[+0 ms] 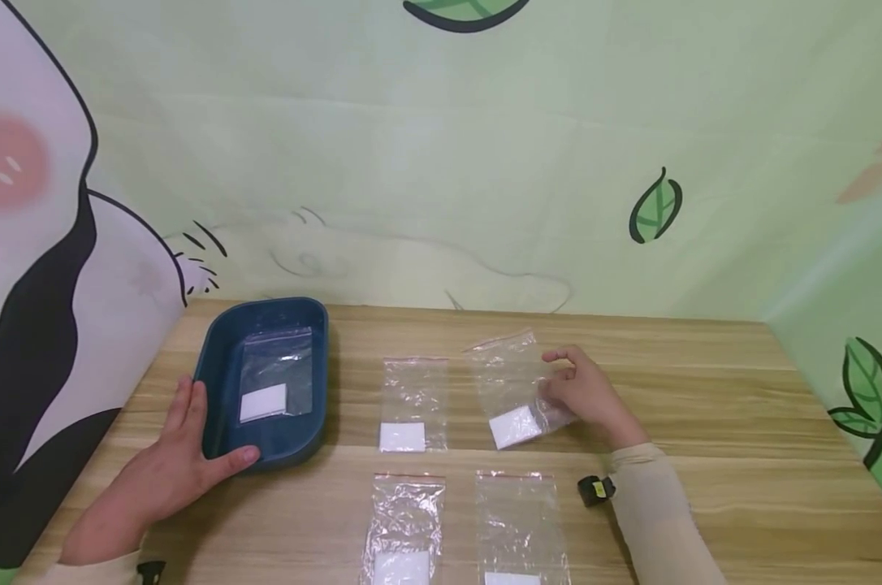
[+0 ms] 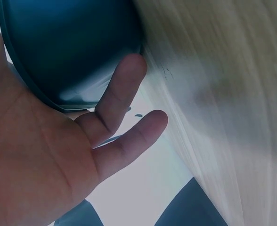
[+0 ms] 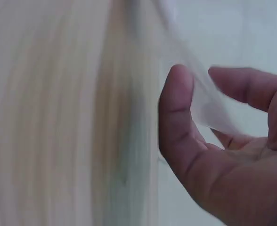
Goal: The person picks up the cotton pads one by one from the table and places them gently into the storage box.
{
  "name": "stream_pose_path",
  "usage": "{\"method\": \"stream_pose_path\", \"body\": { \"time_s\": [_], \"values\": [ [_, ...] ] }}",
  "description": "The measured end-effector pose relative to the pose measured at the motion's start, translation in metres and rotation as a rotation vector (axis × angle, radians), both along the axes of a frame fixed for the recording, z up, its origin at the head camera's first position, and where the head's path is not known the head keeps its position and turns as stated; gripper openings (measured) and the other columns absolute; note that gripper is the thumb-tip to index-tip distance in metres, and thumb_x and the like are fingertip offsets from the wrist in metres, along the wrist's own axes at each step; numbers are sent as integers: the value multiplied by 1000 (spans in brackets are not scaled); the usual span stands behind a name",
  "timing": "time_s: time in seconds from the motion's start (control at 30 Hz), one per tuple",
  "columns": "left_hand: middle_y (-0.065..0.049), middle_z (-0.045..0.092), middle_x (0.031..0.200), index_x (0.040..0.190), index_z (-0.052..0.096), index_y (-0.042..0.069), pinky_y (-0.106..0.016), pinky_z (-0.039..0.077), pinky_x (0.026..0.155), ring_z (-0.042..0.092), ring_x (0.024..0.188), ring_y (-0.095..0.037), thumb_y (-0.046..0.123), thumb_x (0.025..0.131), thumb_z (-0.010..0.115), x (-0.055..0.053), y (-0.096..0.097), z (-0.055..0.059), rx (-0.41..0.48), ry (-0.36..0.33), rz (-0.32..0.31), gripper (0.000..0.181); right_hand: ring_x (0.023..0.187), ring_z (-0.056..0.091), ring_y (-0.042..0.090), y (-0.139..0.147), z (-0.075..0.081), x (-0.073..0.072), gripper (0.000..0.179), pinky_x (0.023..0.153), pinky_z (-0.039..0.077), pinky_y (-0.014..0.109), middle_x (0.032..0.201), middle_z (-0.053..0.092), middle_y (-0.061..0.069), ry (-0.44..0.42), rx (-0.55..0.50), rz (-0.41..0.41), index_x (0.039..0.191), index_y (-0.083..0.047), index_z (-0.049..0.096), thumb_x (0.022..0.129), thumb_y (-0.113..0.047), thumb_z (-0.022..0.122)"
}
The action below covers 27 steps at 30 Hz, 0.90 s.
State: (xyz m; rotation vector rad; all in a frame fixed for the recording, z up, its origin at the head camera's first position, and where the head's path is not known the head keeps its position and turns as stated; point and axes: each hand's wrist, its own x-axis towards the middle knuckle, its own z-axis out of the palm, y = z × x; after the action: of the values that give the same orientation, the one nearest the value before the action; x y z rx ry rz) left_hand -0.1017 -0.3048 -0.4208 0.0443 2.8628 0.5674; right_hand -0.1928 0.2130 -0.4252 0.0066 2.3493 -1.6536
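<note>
In the head view my left hand (image 1: 166, 463) rests against a dark blue plastic tray (image 1: 314, 390), its fingers along the left side and its thumb at the near rim. Two fairly straight fingers (image 2: 129, 89) show beside the tray's wall in the left wrist view. My right hand (image 1: 583, 390) pinches the right side of a clear zip bag (image 1: 507, 366) between thumb and fingers. That bag is tilted and has a white rectangular piece (image 1: 515, 427) in its lower corner. Blurred clear film (image 3: 209, 101) passes between thumb and fingers in the right wrist view.
A similar zip bag (image 1: 276, 366) with a white piece lies inside the tray. Three more lie on the wooden table (image 1: 704, 390): one bag (image 1: 415, 394) at middle, two nearer bags (image 1: 408, 512), (image 1: 517, 520) cut by the frame's edge. Behind hangs a printed cloth (image 1: 412, 179).
</note>
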Motion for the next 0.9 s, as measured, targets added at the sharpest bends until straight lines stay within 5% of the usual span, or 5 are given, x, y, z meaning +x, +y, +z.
{"method": "stream_pose_path", "body": {
  "time_s": [0.23,0.53,0.9],
  "values": [
    [-32,-24,158,152,-17,-10,-74,39,86,32,125,-70,68,90,61,1,0,0,-2,6,1,127,84,64,22,-4,-2,2,47,69,55,30,111,66,23,-65,-40,123,136,7,56,90,9,59],
    [-32,-25,158,152,-18,-9,-75,39,86,31,126,-70,68,90,61,0,0,0,-1,4,3,127,97,65,27,-13,-2,4,43,79,55,34,120,67,22,30,29,130,134,7,58,91,9,56],
    [-33,-24,158,152,-19,-9,-75,39,86,30,126,-70,69,90,60,-1,-1,-1,-6,-1,3,127,109,57,33,-15,3,3,62,71,50,25,149,47,23,99,43,114,146,3,50,85,16,50]
  ]
}}
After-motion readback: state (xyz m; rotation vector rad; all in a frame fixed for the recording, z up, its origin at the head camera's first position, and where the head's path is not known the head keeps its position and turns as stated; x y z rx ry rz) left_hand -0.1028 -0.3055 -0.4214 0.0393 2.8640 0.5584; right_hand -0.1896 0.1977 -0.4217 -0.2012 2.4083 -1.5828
